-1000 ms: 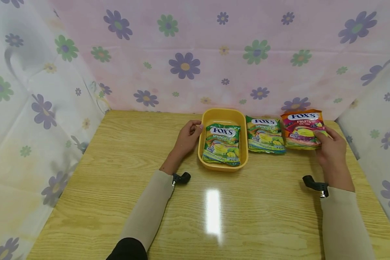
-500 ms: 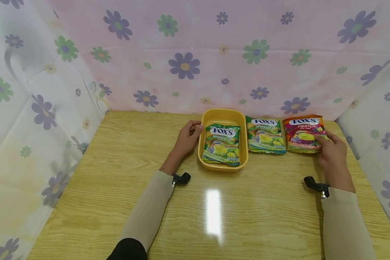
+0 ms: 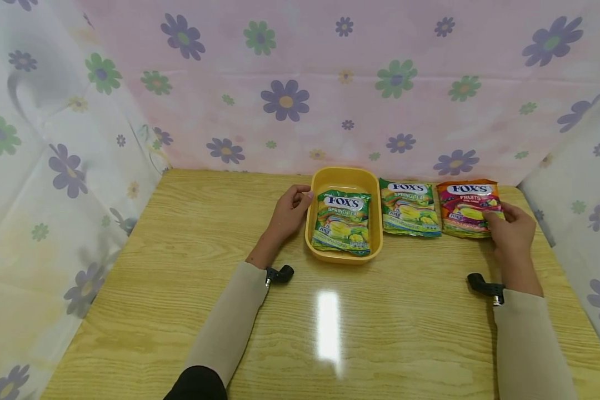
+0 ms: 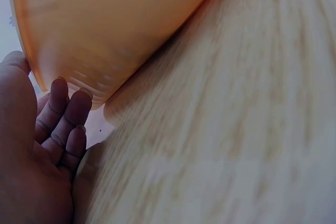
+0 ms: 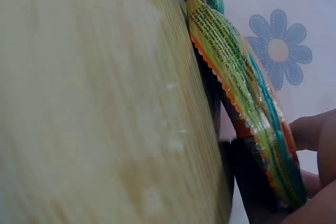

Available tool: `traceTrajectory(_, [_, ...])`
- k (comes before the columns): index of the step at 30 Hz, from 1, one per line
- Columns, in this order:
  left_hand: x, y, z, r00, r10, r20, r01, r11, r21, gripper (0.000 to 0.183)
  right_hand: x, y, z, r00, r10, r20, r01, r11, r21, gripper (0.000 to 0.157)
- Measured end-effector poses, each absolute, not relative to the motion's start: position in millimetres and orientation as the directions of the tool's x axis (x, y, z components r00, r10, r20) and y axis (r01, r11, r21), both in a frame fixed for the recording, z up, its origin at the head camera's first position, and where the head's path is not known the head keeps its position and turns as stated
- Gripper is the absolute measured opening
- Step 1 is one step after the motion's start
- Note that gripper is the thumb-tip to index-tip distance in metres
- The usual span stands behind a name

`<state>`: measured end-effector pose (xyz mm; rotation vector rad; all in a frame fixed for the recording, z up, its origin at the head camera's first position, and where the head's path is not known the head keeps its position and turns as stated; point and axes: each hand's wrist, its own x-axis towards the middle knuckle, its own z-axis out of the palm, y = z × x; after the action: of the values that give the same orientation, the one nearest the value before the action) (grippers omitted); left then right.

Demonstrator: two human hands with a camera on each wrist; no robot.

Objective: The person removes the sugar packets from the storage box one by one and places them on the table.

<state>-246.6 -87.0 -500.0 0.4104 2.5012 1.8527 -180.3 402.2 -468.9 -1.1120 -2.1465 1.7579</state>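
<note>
In the head view my left hand [image 3: 289, 212] is at the left side of a yellow plastic tub [image 3: 344, 260], its thumb at the rim. The left wrist view has curled fingers [image 4: 79, 109] against the tub's outer wall. A green Spring Tea candy bag [image 3: 341, 223] lies in the tub. Just right of the tub is a second green candy bag [image 3: 410, 209]. My right hand [image 3: 514, 236] pinches the right edge of a red Fruits candy bag [image 3: 469, 209], thumb on top, fingers mostly hidden. Seen from the right wrist, this bag's near edge tilts up off the table.
All of this is near the back edge of a wood-grain table [image 3: 390, 316]. A flowered cloth [image 3: 330, 111] hangs close behind, with more cloth at both sides. Each wrist wears a black camera mount, like the right mount [image 3: 485, 286].
My right hand has lowered the red candy bag and brought it down in line beside the second green bag. My left hand and the tub have stayed put.
</note>
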Motion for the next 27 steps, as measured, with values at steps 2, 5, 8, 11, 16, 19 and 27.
traceTrajectory(2, [-247.2, -87.1, -499.8, -0.965, 0.209, 0.157, 0.210, 0.268, 0.940, 0.043, -179.5, 400.1, -467.9, -0.739, 0.637, -0.220, 0.457, 0.233, -0.859, 0.066])
traceTrajectory(5, [-247.9, -87.3, -500.0, -0.965, 0.208, 0.160, 0.214, 0.268, 0.939, 0.043, -177.7, 396.5, -466.1, -0.768, 0.634, -0.094, 0.443, 0.420, -0.792, 0.067])
traceTrajectory(8, [-248.0, -87.5, -500.5, -0.965, 0.208, 0.161, 0.214, 0.268, 0.939, 0.043, -176.9, 394.2, -464.4, -0.778, 0.626, -0.057, 0.422, 0.453, -0.785, 0.067])
traceTrajectory(11, [-246.6, -87.9, -500.9, -0.967, 0.206, 0.151, 0.204, 0.268, 0.941, 0.043, -175.4, 391.8, -463.2, -0.789, 0.612, -0.051, 0.400, 0.448, -0.799, 0.067])
traceTrajectory(16, [-244.7, -87.5, -500.1, -0.966, 0.213, 0.149, 0.203, 0.261, 0.944, 0.043, -171.0, 385.5, -457.7, -0.800, 0.598, -0.042, 0.368, 0.433, -0.823, 0.065])
traceTrajectory(19, [-245.7, -87.0, -500.2, -0.963, 0.216, 0.159, 0.213, 0.258, 0.943, 0.044, -170.5, 379.1, -452.3, -0.801, 0.598, -0.001, 0.322, 0.431, -0.843, 0.061])
traceTrajectory(27, [-245.0, -87.7, -500.3, -0.965, 0.211, 0.154, 0.209, 0.268, 0.940, 0.044, -171.8, 355.0, -437.1, -0.831, 0.552, 0.068, 0.202, 0.414, -0.888, 0.055])
